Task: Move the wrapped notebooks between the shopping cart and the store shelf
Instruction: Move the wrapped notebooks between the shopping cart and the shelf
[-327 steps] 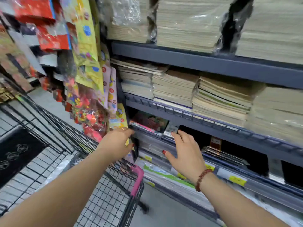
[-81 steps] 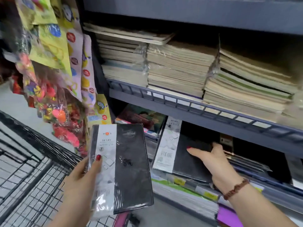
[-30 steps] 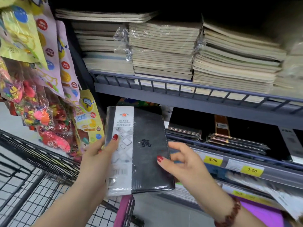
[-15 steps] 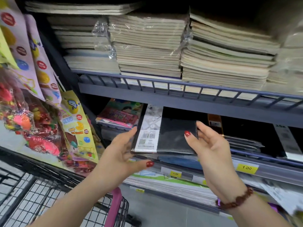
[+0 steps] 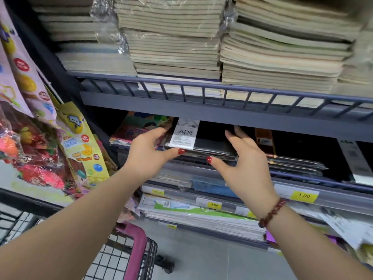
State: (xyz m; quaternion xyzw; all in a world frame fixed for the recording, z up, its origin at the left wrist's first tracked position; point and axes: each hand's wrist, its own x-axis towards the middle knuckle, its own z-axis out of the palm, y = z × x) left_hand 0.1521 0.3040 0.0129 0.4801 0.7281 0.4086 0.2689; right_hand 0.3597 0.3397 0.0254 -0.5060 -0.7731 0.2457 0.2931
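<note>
**Both hands seat a wrapped notebook on the lower shelf**

Head view: at the centre of the frame the wrapped notebook (image 5: 198, 143) lies nearly flat on a short pile of similar dark notebooks, under the grey shelf rail (image 5: 201, 116) that crosses the middle. Its white barcode band faces out toward the camera, probably so the label can be read from the aisle.

The left hand (image 5: 150, 153) grips the notebook's left front corner, thumb pressed along the front edge just below the band and fingers curled at the side; this looks like a guiding hold, squaring the book on the pile. The right hand (image 5: 245, 158) is at the notebook's right edge with fingers spread fairly wide and reaching into the shelf, thumb under the front edge. Whether those fingers actually press on the cover or hover just off it cannot be told. Working from both sides likely keeps the slippery wrap from skewing as the book slides back.

In the lower left, the shopping cart (image 5: 125, 257) with its pink handle stands just beside the shelving, close enough to reach without stepping. Tall stacks of pale exercise books (image 5: 175, 43) fill the shelf above, and hanging toy packets (image 5: 40, 138) crowd the left edge of the frame.
</note>
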